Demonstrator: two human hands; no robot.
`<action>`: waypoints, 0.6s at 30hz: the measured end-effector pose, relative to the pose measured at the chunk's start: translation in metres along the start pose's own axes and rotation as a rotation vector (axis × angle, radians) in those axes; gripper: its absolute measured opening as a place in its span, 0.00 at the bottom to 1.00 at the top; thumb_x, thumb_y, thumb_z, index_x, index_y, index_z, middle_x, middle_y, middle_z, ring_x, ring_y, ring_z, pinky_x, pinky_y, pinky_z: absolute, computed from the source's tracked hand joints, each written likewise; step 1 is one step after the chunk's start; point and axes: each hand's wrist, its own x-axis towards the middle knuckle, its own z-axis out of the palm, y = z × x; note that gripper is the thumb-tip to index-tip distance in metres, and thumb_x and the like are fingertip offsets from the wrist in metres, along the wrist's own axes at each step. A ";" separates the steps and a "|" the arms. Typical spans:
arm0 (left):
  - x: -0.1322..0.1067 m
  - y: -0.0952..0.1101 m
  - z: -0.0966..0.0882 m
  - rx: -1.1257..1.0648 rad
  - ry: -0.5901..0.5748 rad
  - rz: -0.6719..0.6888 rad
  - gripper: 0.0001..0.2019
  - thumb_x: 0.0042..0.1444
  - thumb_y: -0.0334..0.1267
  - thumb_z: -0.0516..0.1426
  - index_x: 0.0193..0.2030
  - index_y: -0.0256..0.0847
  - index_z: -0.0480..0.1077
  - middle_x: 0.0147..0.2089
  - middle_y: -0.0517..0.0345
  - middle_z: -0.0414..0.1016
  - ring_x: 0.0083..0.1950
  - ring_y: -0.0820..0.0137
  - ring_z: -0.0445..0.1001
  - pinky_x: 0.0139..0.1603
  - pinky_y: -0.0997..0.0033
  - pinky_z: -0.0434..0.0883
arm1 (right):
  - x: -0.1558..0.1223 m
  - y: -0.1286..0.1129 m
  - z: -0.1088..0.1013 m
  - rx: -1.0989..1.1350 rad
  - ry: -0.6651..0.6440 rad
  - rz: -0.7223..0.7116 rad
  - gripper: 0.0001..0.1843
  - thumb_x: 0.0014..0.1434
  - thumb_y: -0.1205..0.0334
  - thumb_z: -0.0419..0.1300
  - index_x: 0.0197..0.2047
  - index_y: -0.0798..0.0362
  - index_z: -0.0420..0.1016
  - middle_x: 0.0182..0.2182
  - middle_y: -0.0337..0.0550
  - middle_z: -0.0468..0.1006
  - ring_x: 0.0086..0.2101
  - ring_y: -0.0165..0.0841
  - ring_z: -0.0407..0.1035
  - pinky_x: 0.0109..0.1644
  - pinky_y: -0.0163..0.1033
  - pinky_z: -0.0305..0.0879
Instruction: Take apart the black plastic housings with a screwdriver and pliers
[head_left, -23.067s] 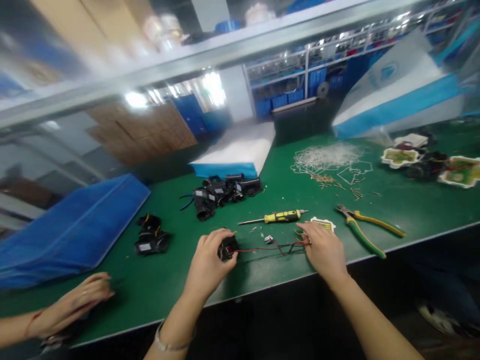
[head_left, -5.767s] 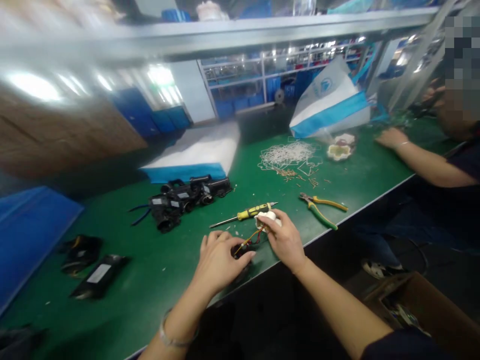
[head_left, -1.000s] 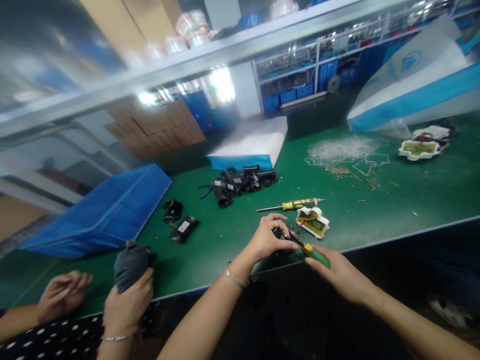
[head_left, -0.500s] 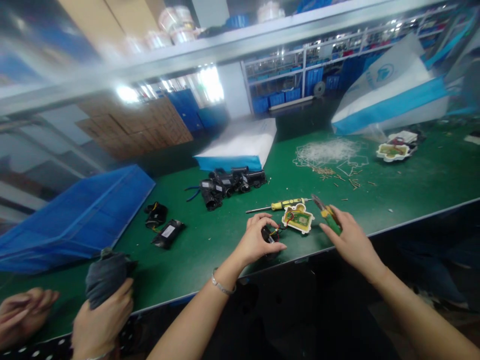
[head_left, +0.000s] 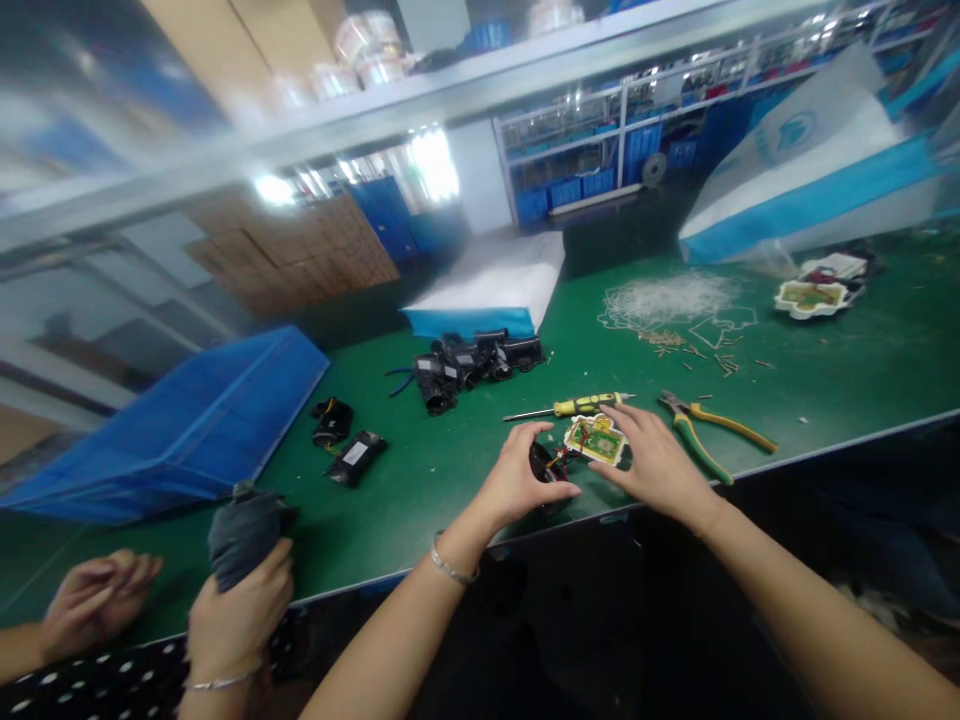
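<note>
Having left the right hand (head_left: 660,462) since the frame half a second ago, the green-and-yellow pliers (head_left: 694,443) are lying on the counter (head_left: 457,500) to the right of the screwdriver (head_left: 589,404). That hand is spreading its thumb and fingers about one white casing (head_left: 596,440), just on the near side of the screwdriver's handle, covering its right end; I cannot tell whether they are touching. Nearer than the screwdriver, the left hand (head_left: 517,478) is curving around one black part (head_left: 550,465), hiding much of it; whether it is gripping, I cannot tell. Wires (head_left: 561,457) are tangling there past counting. Beyond and left of the screwdriver, black housings (head_left: 469,362) are overlapping too closely to number. Farther left of it, two black pieces (head_left: 358,458) are lying, and a co-worker's two hands (head_left: 105,595) are showing, one gripping one dark bundle (head_left: 244,535), the arms running out of view. Beyond and right of the screwdriver, tiny brass-coloured pins (head_left: 660,340) are scattering uncountably.
</note>
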 end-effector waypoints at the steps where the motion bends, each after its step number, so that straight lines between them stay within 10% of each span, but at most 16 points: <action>1: -0.001 0.001 -0.001 -0.002 0.012 0.015 0.42 0.35 0.50 0.70 0.58 0.44 0.60 0.60 0.49 0.61 0.62 0.58 0.62 0.65 0.55 0.59 | 0.002 -0.003 0.008 0.007 -0.031 0.007 0.41 0.55 0.44 0.60 0.65 0.55 0.57 0.58 0.57 0.65 0.57 0.49 0.59 0.59 0.53 0.58; 8: -0.009 0.005 -0.007 0.009 -0.032 -0.018 0.30 0.38 0.38 0.68 0.50 0.43 0.66 0.61 0.49 0.60 0.62 0.60 0.63 0.67 0.58 0.58 | -0.001 -0.001 0.037 0.113 0.077 0.069 0.30 0.57 0.52 0.60 0.61 0.55 0.63 0.50 0.54 0.68 0.50 0.45 0.65 0.55 0.49 0.62; 18: -0.013 0.006 -0.016 0.048 -0.043 -0.019 0.32 0.37 0.35 0.65 0.53 0.42 0.63 0.54 0.52 0.64 0.54 0.62 0.68 0.60 0.60 0.65 | -0.024 0.019 -0.035 -0.005 0.520 0.184 0.23 0.55 0.52 0.64 0.51 0.54 0.73 0.46 0.55 0.67 0.49 0.48 0.63 0.55 0.53 0.62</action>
